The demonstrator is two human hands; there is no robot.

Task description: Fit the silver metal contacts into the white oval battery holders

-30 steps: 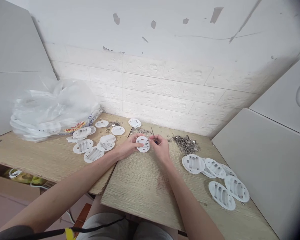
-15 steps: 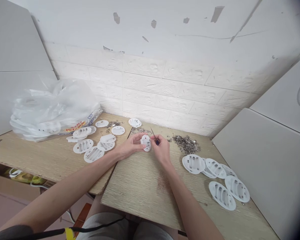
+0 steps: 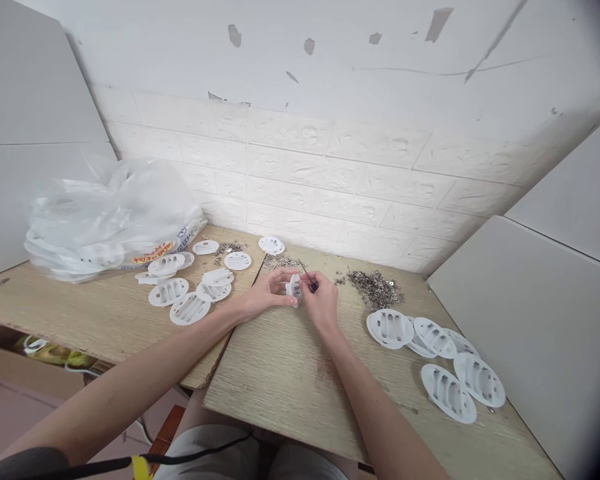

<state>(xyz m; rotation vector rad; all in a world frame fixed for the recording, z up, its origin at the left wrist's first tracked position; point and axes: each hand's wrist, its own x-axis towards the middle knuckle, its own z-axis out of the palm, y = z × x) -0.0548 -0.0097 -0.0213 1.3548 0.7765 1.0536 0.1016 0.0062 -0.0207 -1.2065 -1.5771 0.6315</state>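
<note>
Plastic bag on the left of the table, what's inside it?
Through the clear film of the plastic bag, a few white round parts show near its lower edge, beside a printed label. Crumpled folds cover the rest, so the full contents are hidden.

I see bare forearms (image 3: 145, 373) and a dark grey sleeve (image 3: 33, 465) on the left arm. A thin black cable (image 3: 200, 451) with a yellow tag (image 3: 141, 469) crosses light grey fabric (image 3: 300, 467) on the lap.

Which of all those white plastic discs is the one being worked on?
On the wooden table below the white brick wall, find where the two hands meet. The disc is pinched in the left hand, with the right hand holding a thin tool at its edge. It alone stands tilted off the table; the other discs lie flat.
</note>
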